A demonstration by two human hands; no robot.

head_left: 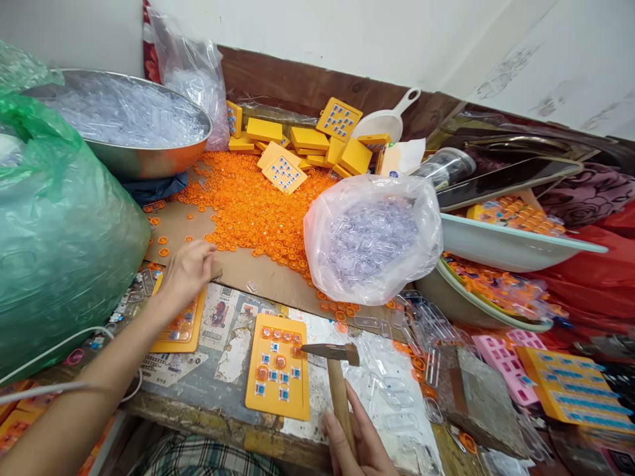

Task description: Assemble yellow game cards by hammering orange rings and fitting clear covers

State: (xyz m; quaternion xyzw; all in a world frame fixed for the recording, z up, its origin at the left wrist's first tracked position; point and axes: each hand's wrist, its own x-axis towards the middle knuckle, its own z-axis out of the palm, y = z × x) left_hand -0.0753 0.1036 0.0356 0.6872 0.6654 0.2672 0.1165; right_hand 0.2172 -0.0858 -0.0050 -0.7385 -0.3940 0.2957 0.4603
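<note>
hammer (331,370): wooden handle, dull metal head | tray (278,373): matt orange plastic | bowl (143,155): shiny metal

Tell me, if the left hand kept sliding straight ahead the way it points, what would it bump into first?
Probably the spread of small orange plastic rings on the brown cardboard sheet: the left hand points up and right, its fingers just short of them.

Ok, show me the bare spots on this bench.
Bare cardboard lies between the orange caps and the yellow tray. Right of the hammer, clear shells and bowls crowd everything.
</note>
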